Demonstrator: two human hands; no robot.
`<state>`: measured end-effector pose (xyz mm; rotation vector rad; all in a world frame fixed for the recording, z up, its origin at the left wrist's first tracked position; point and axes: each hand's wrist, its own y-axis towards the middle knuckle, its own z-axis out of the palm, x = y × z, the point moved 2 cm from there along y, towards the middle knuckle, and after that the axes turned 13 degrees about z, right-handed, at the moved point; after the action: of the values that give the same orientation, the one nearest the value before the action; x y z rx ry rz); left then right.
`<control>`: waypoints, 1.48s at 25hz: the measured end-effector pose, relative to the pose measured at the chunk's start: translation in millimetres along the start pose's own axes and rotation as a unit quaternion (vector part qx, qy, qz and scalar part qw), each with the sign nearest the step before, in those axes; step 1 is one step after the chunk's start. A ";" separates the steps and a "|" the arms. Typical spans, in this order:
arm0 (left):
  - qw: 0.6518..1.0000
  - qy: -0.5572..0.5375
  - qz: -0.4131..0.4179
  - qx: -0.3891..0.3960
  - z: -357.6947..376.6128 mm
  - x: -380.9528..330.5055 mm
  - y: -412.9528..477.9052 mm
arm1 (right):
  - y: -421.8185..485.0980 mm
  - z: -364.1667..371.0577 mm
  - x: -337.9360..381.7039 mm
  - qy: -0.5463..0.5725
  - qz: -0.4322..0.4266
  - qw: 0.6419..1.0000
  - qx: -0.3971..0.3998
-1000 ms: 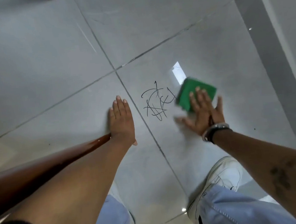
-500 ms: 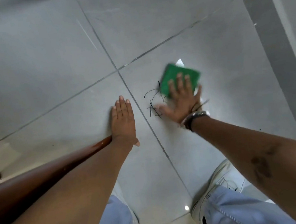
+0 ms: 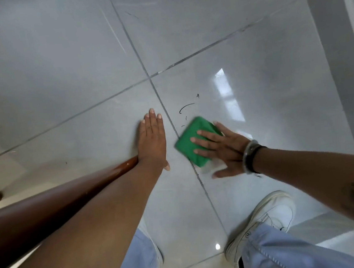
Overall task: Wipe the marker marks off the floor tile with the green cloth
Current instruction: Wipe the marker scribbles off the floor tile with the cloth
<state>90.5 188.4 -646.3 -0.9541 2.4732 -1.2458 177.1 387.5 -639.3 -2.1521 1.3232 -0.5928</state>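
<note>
Right hand (image 3: 221, 148): my palm lies flat with fingers spread, pressing down on the green cloth (image 3: 191, 144); nothing is pinched or gripped.
Left hand (image 3: 153, 143): my palm is flat on the floor, fingers together and straight, holding nothing.
Green cloth: folded into a pad, under my right fingertips, lying over the grout line (image 3: 161, 100) between my two hands.
Marker marks (image 3: 187, 107): a short curved stroke and a few small ticks on the floor tile (image 3: 275, 80), just beyond the cloth and apart from it.
Wristband (image 3: 251, 156): dark band on my right wrist.
Shoe (image 3: 265, 218): white, planted on the same tile below my right arm.
Trousers (image 3: 278, 254): light blue, at the bottom edge.
</note>
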 end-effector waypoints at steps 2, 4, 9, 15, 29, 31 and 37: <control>1.000 0.010 -0.003 0.000 -0.4 -2.0 -0.4 | -2.9 1.0 -27.0 -0.025 -0.045 0.999 -0.011; 1.000 0.012 -0.006 -0.004 -2.8 -2.6 -0.1 | 34.3 -23.8 -55.2 0.045 0.149 0.986 -0.064; 1.000 0.004 -0.004 0.006 -8.3 0.0 -1.3 | 80.7 -51.2 -22.4 0.134 0.291 0.945 -0.061; 1.000 0.012 0.000 0.011 -7.1 -2.0 -3.5 | -24.1 23.5 -6.2 0.001 -0.013 1.000 -0.008; 1.000 0.024 0.003 0.006 -9.8 -3.7 -5.3 | 100.9 -63.0 -41.2 0.110 0.274 0.951 -0.091; 1.000 0.009 0.002 0.005 -8.5 -1.3 -3.9 | 61.5 -30.1 -9.4 0.066 0.190 0.976 -0.079; 0.999 0.028 0.006 0.016 -4.4 -1.2 0.7 | -82.5 77.5 38.0 -0.028 -0.085 0.996 0.004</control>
<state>89.1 192.4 -644.2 -0.9074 2.4892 -1.3233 295.8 400.6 -641.3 -2.2722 1.1144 -0.5988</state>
